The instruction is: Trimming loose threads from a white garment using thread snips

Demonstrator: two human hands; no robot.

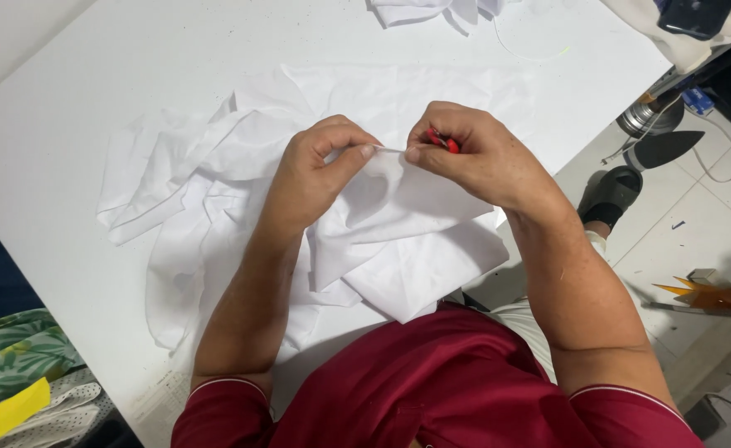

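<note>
Bright, even overhead light. White counter (67, 124) left of fingers (364, 153) nearly washed out. Soft shadows cast beneath fingers onto cloth (415, 249). Focus sharp; slight wide-angle stretch at edges.

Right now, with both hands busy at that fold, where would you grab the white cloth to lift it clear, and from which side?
Probably the pointed corner of the white cloth that hangs past the near edge of the white table. Come from the person's side and pinch above and below: it is free there. The left hand and right hand, which has a small red tool, pinch the middle fold.
</note>
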